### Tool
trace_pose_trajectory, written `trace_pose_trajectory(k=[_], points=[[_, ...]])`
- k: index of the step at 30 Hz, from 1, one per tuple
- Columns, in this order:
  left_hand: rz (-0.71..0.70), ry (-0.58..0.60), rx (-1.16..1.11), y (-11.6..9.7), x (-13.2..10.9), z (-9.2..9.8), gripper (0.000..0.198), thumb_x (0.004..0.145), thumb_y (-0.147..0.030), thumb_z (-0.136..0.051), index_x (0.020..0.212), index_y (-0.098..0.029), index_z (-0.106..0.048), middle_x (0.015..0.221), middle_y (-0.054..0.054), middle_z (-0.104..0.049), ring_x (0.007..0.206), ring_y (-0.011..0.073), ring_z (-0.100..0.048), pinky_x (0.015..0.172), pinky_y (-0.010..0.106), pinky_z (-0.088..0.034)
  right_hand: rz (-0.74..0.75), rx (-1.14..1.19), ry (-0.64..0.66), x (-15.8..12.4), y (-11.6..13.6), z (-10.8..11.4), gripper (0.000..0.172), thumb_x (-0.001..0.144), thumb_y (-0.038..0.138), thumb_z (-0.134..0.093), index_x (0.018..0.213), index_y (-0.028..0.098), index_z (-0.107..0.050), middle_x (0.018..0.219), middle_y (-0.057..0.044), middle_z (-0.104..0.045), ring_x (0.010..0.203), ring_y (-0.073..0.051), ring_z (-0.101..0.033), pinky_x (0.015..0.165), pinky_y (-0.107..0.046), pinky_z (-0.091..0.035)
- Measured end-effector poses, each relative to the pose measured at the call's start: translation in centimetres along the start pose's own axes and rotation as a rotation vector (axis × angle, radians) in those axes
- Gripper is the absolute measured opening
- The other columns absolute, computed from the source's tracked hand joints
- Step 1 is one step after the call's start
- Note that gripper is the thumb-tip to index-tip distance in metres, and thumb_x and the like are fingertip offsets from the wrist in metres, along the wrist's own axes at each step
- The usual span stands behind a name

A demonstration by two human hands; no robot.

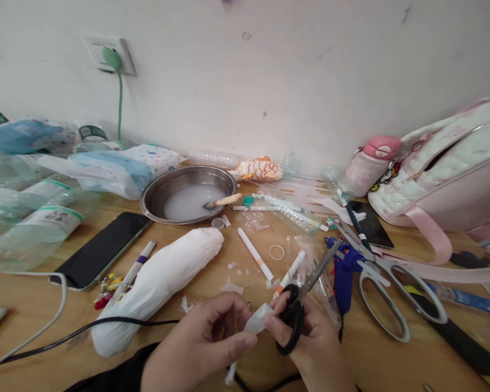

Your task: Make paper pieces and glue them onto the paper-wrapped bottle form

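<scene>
My left hand (204, 337) pinches a small piece of white paper (258, 321) at the bottom middle of the view. My right hand (310, 340) grips black-handled scissors (300, 305), fingers through the loops, with the blades pointing up and to the right, away from the paper. A bottle wrapped in white paper (159, 283) lies on the wooden table (392, 359) just left of my hands. White paper scraps (231, 286) are scattered in front of them.
A metal bowl of cloudy liquid with a brush (188, 193) sits at the back. A phone (102, 247), markers (255, 253), a blue glue gun (345, 269), large grey scissors (392, 286), plastic bottles (28, 228) and a pink bag (449, 174) crowd the table. Cables (44, 326) cross the left front.
</scene>
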State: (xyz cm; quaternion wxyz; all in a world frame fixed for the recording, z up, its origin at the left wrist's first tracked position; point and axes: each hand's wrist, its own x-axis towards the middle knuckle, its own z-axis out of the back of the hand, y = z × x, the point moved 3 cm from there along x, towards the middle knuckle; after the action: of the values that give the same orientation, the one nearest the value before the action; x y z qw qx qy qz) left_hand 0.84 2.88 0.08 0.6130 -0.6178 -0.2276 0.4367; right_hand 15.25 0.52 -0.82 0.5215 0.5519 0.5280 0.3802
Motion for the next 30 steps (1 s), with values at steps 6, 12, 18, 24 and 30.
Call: trace_pose_trajectory(k=[6,12,18,24,30], points=[[-0.01,-0.026,-0.087,-0.7,-0.2,0.4,0.027,0.072,-0.044,-0.054,0.075,-0.018,-0.057,0.066,-0.003,-0.048,0.063,0.0138,-0.041,0.058,0.023,-0.033,0.006,0.082,0.029,-0.2,-0.5,-0.3,0.014,0.063,0.022,-0.067,0.066,0.019,-0.054,0.063,0.004,-0.056,0.057,-0.009,-0.051,0.055,-0.017,-0.041],[0.251,0.142,-0.277,-0.7,-0.3,0.1,0.035,0.069,-0.051,-0.054,0.069,-0.016,-0.062,0.061,-0.002,-0.05,0.055,0.0126,-0.04,0.053,0.024,-0.031,0.105,0.081,0.165,1.2,-1.3,0.0,0.017,0.061,0.024,-0.07,0.058,0.021,-0.054,0.068,0.0,-0.066,0.063,-0.017,-0.061,0.059,-0.027,-0.048],[0.263,0.066,-0.415,-0.2,0.1,0.2,0.027,0.064,-0.041,-0.065,0.063,-0.015,-0.054,0.056,-0.006,-0.045,0.049,0.0081,-0.035,0.048,0.02,-0.026,0.1,-0.009,0.017,0.7,-0.7,0.5,0.013,0.063,0.021,-0.069,0.064,0.022,-0.056,0.085,-0.002,-0.068,0.082,-0.019,-0.06,0.072,-0.031,-0.044],[0.14,0.035,-0.321,0.3,0.3,0.2,0.027,0.064,-0.038,-0.065,0.059,-0.016,-0.05,0.056,-0.007,-0.042,0.053,0.0086,-0.033,0.05,0.021,-0.025,-0.066,0.068,0.018,0.2,-0.6,0.1,0.02,0.061,0.029,-0.07,0.063,0.019,-0.053,0.067,0.001,-0.064,0.058,-0.012,-0.055,0.049,-0.02,-0.042],[0.141,0.076,-0.235,0.0,0.2,-0.1,0.028,0.064,-0.044,-0.063,0.062,-0.016,-0.055,0.056,-0.006,-0.043,0.054,0.0106,-0.037,0.052,0.022,-0.029,-0.253,0.086,0.075,0.5,-2.0,0.4,0.031,0.058,0.035,-0.071,0.066,0.017,-0.048,0.055,0.006,-0.052,0.035,-0.001,-0.032,0.032,-0.013,-0.024]])
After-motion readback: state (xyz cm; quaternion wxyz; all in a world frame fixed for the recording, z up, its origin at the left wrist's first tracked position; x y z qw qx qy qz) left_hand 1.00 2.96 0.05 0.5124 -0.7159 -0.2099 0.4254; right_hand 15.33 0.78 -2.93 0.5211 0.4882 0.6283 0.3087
